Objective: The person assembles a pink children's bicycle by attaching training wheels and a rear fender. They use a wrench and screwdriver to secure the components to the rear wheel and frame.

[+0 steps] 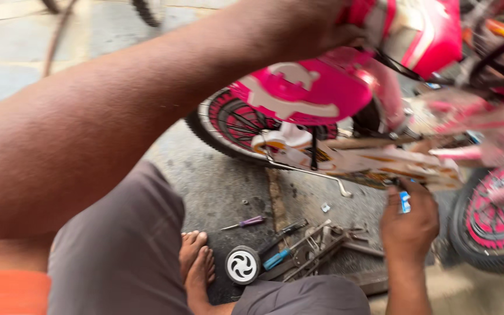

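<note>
Rough grey concrete floor (pixel 217 175), stained and gritty, lies under everything, with the person seated on it, bare feet (pixel 196 265) tucked near the tools. Lying across the upper right, from about one to three o'clock, is a small pink child's bicycle (pixel 333 93). I judge it light enough to tip with one arm but awkward: the frame is stiff metal, the glossy pink guards are thin plastic that could crack or slip under a palm, and the spoked wheels will roll if pushed. The frame tubes look like the safest places to grip.

At twelve o'clock the left hand (pixel 316 29) is closed over the bicycle's upper part, though blur hides exactly what it clasps. At four o'clock the right hand (pixel 408 224) is curled tight around a small blue-tipped tool (pixel 404 201), held against the white-and-orange chain guard (pixel 368 163).

Further out, at six o'clock, a loose little white training wheel (pixel 242 265) rests beside a screwdriver with a blue handle (pixel 276 259), a heap of metal wrenches and brackets (pixel 322 245) and, towards seven o'clock, a purple-handled screwdriver (pixel 251 221). The rear tyre (pixel 220 137) and the person's own grey-clad knee (pixel 123 245) crowd the space.
</note>
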